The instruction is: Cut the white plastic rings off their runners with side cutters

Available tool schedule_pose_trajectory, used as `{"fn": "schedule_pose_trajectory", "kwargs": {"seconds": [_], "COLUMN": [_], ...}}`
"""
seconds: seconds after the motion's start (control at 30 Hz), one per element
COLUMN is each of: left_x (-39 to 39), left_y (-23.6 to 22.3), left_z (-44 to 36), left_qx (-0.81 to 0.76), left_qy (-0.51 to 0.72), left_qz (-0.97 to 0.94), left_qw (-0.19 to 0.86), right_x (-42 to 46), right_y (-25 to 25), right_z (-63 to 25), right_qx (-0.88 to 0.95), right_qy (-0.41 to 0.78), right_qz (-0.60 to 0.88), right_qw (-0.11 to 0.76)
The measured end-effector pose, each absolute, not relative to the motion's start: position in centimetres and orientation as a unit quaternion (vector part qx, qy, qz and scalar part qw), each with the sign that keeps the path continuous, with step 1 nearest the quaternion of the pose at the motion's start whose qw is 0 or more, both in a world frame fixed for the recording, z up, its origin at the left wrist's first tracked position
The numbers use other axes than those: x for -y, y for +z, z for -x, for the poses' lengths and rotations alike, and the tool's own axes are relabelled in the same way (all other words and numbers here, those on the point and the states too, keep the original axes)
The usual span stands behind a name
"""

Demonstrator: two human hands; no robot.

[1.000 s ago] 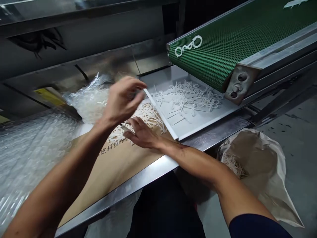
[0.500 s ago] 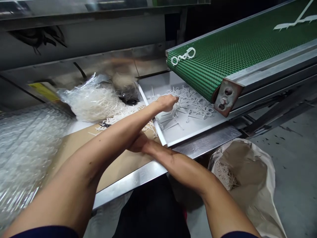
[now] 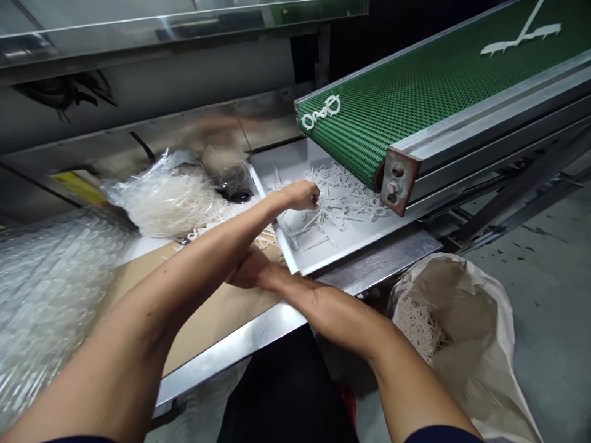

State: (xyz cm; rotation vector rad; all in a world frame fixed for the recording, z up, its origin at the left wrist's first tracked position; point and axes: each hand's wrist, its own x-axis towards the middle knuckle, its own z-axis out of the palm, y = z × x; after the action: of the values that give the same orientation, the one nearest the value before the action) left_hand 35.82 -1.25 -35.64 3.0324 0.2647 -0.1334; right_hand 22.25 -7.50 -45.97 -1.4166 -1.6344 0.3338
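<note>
White plastic moulded pieces [image 3: 344, 206] with looped ends lie scattered in a shallow white tray [image 3: 272, 163] at centre frame, under the end of a green conveyor belt [image 3: 406, 129]. The left hand [image 3: 298, 195] sits just over them, its grip curled into a loose fist with the fingers down by the pieces; whether it pinches one cannot be told. The right hand [image 3: 249, 271] lies beneath the left forearm at the tray's front corner, above brown cardboard [image 3: 217, 314], its grip hidden. More pieces fill a clear plastic bag [image 3: 161, 203] left of the tray and a paper sack [image 3: 475, 295] at lower right, with bubble wrap [image 3: 50, 289] at far left
</note>
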Motion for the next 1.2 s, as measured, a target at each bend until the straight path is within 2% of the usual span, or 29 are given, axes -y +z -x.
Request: {"fn": "schedule_pose_trajectory", "kwargs": {"seconds": [0.2,0.37,0.47,0.63,0.77,0.87,1.2], "left_x": [2.0,3.0,3.7,5.0,6.5,7.1,6.1], "left_y": [-30.5,-28.0,-27.9,-32.9,-39.6,-42.6,-43.8], "left_z": [-31.7,-25.6,-19.5,-6.9,0.5,3.0,4.2], "left_qx": [-0.099,-0.148,-0.175,-0.327,-0.416,-0.446,-0.470], "left_qy": [0.058,0.175,0.219,0.301,0.220,0.182,0.138], "left_qz": [-0.991,-0.956,-0.936,-0.853,-0.833,-0.825,-0.856], "left_qw": [0.073,0.182,0.212,0.275,0.290,0.296,0.163], "right_x": [7.8,8.4,8.6,8.5,8.1,7.8,8.1], "right_y": [-44.8,-44.4,-44.4,-44.4,-45.1,-45.7,-45.9], "right_z": [-22.3,-22.3,-22.5,-23.0,-22.9,-22.7,-22.8], "right_qx": [0.686,0.692,0.696,0.694,0.695,0.688,0.683], "right_qy": [0.062,0.030,0.022,0.026,0.035,0.041,0.043], "right_qz": [0.550,0.548,0.547,0.542,0.532,0.537,0.545], "right_qw": [0.472,0.468,0.465,0.473,0.483,0.487,0.485]}}
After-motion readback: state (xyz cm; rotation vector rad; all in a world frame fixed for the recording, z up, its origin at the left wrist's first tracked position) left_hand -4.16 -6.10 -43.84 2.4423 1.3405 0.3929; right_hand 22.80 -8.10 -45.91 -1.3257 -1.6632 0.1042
